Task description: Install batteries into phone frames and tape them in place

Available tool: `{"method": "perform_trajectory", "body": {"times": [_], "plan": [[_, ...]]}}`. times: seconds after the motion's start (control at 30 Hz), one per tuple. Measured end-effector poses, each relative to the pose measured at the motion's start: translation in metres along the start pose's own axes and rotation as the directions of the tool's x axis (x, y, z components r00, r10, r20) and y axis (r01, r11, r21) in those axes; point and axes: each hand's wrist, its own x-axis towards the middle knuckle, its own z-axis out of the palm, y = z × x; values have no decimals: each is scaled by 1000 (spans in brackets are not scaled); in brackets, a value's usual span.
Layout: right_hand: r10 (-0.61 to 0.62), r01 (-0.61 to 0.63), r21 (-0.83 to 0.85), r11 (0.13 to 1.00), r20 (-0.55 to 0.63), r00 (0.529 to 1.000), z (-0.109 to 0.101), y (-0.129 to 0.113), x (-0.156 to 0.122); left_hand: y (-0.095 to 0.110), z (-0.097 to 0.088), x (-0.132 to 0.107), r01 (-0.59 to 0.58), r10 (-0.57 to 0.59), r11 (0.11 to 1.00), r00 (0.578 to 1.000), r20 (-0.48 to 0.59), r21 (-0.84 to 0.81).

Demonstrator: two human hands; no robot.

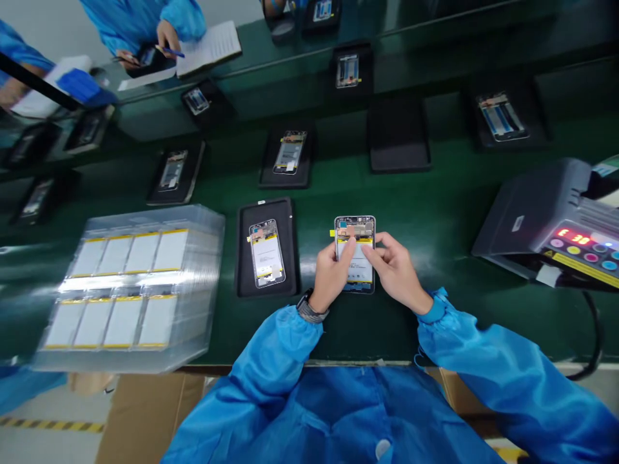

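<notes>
An opened smartphone (pixel 360 270) lies between my hands over the green bench, its circuit parts at the top and a white battery below. My left hand (pixel 333 269) grips its left edge, thumb on the upper part of the battery. From the right side my right hand (pixel 395 267) holds the same phone, its thumb also on the battery. A yellow tab sticks out at the phone's upper left. Fingers beneath the phone are hidden. To the left, another opened phone (pixel 267 254) with a battery rests in a black tray (pixel 244 274).
A clear plastic stack of trays (pixel 193 322) with several white batteries stands at left. On the right is a grey tape dispenser-like machine (pixel 536 206) with a red display. Black trays with phones sit farther back, beside a bare black tray (pixel 399 135). A co-worker's hand (pixel 168 35) holds a pen.
</notes>
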Motion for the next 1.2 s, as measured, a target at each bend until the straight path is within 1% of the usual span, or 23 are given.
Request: {"method": "perform_trajectory", "body": {"times": [0.1, 0.2, 0.27, 0.4, 0.63, 0.87, 1.03, 1.2], "plan": [[15, -16, -85, 996, -16, 1000, 8, -2, 4, 2, 0, 0, -14, 17, 999, 997, -80, 31], [-12, -1, -160, 987, -85, 996, 13, -1, 11, 5, -1, 0, -27, 29, 999, 993, -113, 18], [-25, 6, -164, 986, -113, 993, 14, 1, 15, 6, -1, 0, -26, 29, 999, 992, -123, 18], [-23, 8, -134, 991, -112, 993, 16, 5, 16, 3, -2, -1, -31, 43, 996, 988, -147, 78], [-69, 54, -163, 985, -89, 994, 10, 15, 14, -6, -3, -2, -70, 99, 976, 986, -136, 205], [-144, 116, -283, 952, -82, 986, 4, 26, 13, -4, -3, -2, -91, 135, 957, 980, -144, 276], [-188, 150, -380, 913, -64, 980, 3, 27, 12, -4, -5, -3, -97, 146, 948, 979, -145, 302], [-222, 172, -460, 871, -56, 973, 1, 23, 12, -3, -4, -4, -101, 143, 958, 980, -139, 270]]}}
